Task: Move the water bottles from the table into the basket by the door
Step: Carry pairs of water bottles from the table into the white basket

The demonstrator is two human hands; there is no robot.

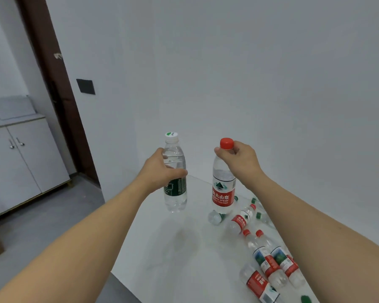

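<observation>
Near the middle of the frame the left hand (160, 169) is wrapped around the green-label bottle (175, 173), just above its label, and holds it up off the white counter (173, 248). To its right, the right hand (239, 158) pinches the neck of the red-label bottle (223, 186), right under its red cap (226, 143). This bottle looks lifted too, or just about to leave the counter.

Both bottles look almost full, so they are probably a bit heavy. The plastic is thin and smooth, so it could slip or squish. Holding the neck under the cap is a safe spot, and so is the middle of the body.

More bottles (269, 263) lie on their sides at the lower right of the frame. The basket is not in view. The dark door frame (53, 88) is at the upper left.
</observation>
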